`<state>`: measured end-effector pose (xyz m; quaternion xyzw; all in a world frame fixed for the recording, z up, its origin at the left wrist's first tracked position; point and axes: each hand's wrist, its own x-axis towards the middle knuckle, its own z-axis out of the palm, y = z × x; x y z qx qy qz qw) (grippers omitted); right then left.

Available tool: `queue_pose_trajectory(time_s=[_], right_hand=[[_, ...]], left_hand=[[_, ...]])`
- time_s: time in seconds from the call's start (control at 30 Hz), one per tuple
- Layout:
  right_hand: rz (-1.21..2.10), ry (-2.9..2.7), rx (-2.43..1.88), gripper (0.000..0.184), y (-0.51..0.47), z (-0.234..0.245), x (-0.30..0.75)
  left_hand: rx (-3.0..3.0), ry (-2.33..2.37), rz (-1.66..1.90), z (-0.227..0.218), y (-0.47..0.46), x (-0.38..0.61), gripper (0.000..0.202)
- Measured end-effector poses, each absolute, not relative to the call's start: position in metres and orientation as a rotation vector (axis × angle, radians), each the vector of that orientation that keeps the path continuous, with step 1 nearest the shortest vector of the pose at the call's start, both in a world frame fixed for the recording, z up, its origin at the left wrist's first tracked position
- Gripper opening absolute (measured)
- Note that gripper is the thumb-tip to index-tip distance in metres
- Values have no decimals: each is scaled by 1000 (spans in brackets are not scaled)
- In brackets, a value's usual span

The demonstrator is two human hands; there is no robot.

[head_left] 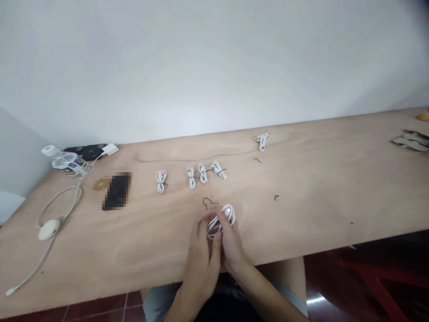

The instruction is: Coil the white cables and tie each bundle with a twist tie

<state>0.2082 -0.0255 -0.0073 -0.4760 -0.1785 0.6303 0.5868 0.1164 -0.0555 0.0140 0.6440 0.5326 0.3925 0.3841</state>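
Note:
Between my two hands is a coiled white cable (229, 213), held just above the front part of the wooden table. My left hand (202, 243) grips the coil's left side, its thumb against the lower loops. My right hand (232, 243) closes round the coil's right side, fingers across the loops. A loose black twist tie (209, 201) lies on the wood just beyond my fingers. Farther back sit several white cable bundles fastened with black ties, among them a bundle (161, 181) on the left and a bundle (219, 171) on the right.
Another white cable bundle (262, 141) lies near the wall. Short black ties (276, 197) are scattered to the right. At the left are a plastic bottle (72, 163), a long white cable (67, 214), a round cream object (49, 229) and a dark blurred item (117, 192).

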Motion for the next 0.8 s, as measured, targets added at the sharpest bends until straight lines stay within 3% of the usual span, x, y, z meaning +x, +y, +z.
queue_pose_trajectory(time_s=[0.1,0.2,0.37,0.57,0.7,0.8], right_hand=[[1431,-687,-1180,55,-26,-5,213],[1300,-854,-1225,55,-25,-6,217],[1285,-844,-1160,37,-24,-14,225],[842,-1347,-1032,11,-26,-20,258],[474,-1710,-1002,32,-21,-23,269],[350,-1787,-1015,38,-18,-26,264]], left_hand=[[1695,1310,866,20,-55,112,49],[1708,1274,747,24,-53,104,49],[1561,1169,695,29,-50,92,40],[1018,931,498,24,-53,83,44],[915,915,465,22,-54,83,48],[1035,939,431,24,-53,83,48]])
